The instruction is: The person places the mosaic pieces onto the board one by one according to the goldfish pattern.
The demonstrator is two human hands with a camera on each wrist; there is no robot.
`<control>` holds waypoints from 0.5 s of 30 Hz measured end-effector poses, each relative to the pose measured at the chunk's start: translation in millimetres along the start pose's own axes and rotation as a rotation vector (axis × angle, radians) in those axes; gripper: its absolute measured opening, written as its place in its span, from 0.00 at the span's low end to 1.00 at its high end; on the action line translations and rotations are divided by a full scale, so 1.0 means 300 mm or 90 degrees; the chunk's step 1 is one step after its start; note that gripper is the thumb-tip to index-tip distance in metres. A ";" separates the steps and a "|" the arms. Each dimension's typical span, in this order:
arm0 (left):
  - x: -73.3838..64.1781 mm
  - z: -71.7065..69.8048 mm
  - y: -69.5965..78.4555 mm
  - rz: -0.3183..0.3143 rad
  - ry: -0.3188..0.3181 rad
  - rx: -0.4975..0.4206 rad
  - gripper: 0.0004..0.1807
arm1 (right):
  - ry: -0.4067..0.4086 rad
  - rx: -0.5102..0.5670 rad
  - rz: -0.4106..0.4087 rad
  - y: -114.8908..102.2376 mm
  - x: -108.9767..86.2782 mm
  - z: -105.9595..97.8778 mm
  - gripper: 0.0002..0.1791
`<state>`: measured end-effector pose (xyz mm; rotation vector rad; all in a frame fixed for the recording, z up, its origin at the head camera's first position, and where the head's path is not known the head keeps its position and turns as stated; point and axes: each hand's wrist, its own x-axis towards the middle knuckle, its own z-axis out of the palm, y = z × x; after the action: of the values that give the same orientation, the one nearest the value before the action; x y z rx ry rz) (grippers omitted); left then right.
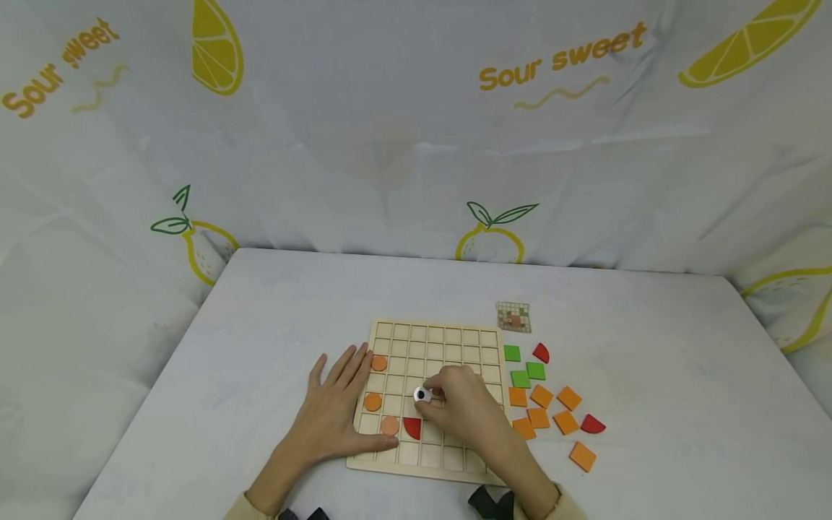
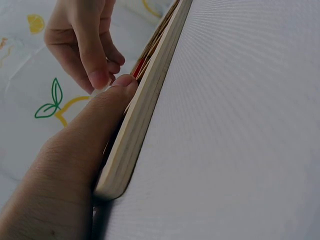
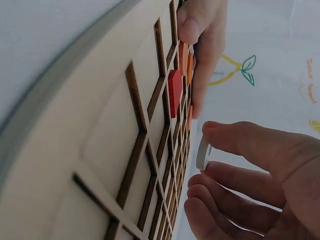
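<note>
A wooden grid board (image 1: 453, 352) lies on the white table. My right hand (image 1: 469, 406) pinches a round white disc with a black dot (image 1: 422, 394) between thumb and fingertips, close over the middle-left squares. In the right wrist view the disc (image 3: 202, 154) stands edge-on between the fingertips, beside the grid. My left hand (image 1: 336, 408) lies spread along the board's left side, thumb on the front-left squares and fingers at the edge. Orange discs (image 1: 373, 401), a paler orange disc (image 1: 390, 425) and a red quarter-circle piece (image 1: 412, 427) sit in squares near the left hand.
Right of the board lie several orange squares (image 1: 566, 422), green squares (image 1: 536, 370) and red quarter-circle pieces (image 1: 593, 424). A small printed pattern card (image 1: 514, 317) is by the back right corner. Behind the table hangs a lemon-print cloth (image 1: 364, 144).
</note>
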<state>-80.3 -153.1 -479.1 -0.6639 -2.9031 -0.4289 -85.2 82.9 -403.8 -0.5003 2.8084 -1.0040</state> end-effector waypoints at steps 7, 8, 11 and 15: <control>0.002 0.001 -0.001 0.002 -0.001 -0.002 0.73 | 0.007 -0.004 -0.014 -0.006 0.009 0.028 0.05; 0.002 0.002 -0.002 0.002 -0.001 -0.003 0.73 | 0.007 -0.005 -0.015 -0.007 0.010 0.031 0.05; 0.001 0.002 -0.002 0.004 0.001 -0.002 0.73 | 0.002 -0.010 -0.013 -0.012 0.010 0.037 0.06; -0.002 0.002 -0.002 0.006 0.004 -0.004 0.72 | -0.004 -0.031 -0.011 -0.014 0.012 0.045 0.07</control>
<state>-80.1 -153.6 -480.0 -0.6768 -2.8924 -0.4386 -84.5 70.6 -411.6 -0.5320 2.8346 -0.9370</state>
